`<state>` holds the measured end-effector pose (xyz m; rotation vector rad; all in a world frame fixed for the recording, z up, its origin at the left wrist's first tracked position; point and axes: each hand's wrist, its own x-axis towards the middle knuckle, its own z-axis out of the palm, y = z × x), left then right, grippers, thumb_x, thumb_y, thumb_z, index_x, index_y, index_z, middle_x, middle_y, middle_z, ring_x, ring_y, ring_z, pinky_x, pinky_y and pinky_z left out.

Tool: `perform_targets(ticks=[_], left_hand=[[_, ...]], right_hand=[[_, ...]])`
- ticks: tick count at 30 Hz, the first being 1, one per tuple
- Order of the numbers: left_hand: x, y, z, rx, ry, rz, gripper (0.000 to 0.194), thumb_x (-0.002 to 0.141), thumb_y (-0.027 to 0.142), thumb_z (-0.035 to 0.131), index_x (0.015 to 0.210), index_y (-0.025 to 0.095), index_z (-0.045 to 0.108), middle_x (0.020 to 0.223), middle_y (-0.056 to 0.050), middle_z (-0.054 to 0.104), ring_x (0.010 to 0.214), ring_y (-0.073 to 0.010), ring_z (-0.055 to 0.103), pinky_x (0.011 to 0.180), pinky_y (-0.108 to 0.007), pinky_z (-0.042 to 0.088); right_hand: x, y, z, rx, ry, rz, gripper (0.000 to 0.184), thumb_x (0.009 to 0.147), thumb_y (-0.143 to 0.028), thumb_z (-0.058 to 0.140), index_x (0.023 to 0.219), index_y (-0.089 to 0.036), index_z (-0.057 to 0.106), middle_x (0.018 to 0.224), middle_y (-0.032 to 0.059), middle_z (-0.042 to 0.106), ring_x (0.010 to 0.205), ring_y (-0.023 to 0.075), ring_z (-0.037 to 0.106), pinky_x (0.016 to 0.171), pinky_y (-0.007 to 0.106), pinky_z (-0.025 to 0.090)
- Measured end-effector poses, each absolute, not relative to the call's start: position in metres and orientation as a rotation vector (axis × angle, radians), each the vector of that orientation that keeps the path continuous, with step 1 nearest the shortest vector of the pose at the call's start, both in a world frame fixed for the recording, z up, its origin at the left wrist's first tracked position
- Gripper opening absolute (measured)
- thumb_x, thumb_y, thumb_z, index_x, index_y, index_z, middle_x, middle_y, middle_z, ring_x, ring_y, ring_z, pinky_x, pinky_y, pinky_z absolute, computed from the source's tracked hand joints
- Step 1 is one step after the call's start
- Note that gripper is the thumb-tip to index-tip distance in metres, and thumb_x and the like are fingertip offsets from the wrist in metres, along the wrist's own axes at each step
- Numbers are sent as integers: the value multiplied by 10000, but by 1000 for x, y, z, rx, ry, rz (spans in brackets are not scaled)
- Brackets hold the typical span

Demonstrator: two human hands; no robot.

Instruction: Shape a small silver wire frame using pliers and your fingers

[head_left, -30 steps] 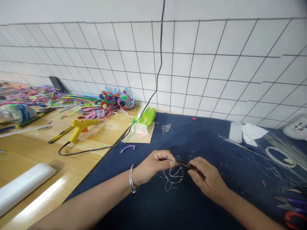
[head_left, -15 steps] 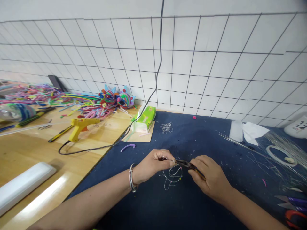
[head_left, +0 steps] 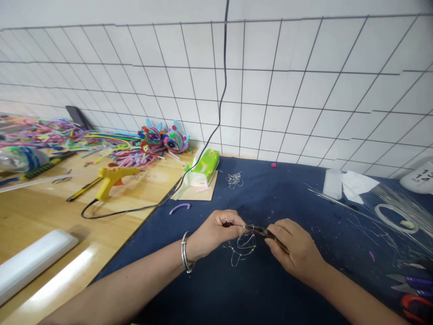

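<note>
Between thumb and fingers, my left hand [head_left: 219,230] pinches a thin, looped wire piece [head_left: 244,253] with a few tiny coloured beads on it. The piece hangs below the fingertips, over the dark blue cloth [head_left: 203,289]. My right hand [head_left: 294,246] is closed around the handles of a pair of pliers [head_left: 262,231]. The jaws of the pliers point left and meet the wire right beside my left fingertips. Whether the jaws are clamped on the wire is too small to tell.
A yellow glue gun [head_left: 110,180] with its cable lies left, near a utility knife [head_left: 84,189]. Behind are a tissue pack [head_left: 204,167], tangled wire [head_left: 234,179] and colourful pipe cleaners [head_left: 50,133]. At right lie straight wires [head_left: 399,203] and scissors [head_left: 414,286].
The pliers' jaws have turned slightly at my left fingertips, and the hanging wire piece has swung a little to the left. Both hands keep nearly the same place and hold.
</note>
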<state>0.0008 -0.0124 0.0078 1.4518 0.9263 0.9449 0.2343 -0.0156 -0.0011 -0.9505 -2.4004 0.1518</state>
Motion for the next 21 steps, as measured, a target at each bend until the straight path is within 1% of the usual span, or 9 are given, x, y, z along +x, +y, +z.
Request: perform_targets(ticks=[10,14,17,21], left_hand=[[3,-17,9,1564,1029,1027,105,763,171,569,706,111,633,651,10,475,550,-64,420,511,-192,332],[4,-19,13,1725,1117,1063,125,769,170,553,694,121,640,646,-4,501,568,-84,457,533,-203,359],[5,-21,13,1845,1168,1098,122,764,138,541,703,137,647,634,-8,528,588,-99,483,562,-214,374],[6,-24,12,1920,1250,1148,136,752,104,530,697,144,648,612,-8,538,585,-106,481,578,-223,376]], right_hand=[[230,-18,4,-994,-2366,75,186,834,-246,483,961,-154,583,841,74,558,765,171,526,711,344,443],[228,-22,5,-1021,-2333,50,185,832,-246,483,959,-160,587,840,77,559,770,177,530,712,347,448],[226,-25,6,-1038,-2312,12,182,830,-245,488,959,-166,588,844,78,561,774,182,531,721,353,447],[225,-26,6,-1037,-2293,-41,180,814,-242,516,957,-157,585,845,81,561,782,185,528,723,351,445]])
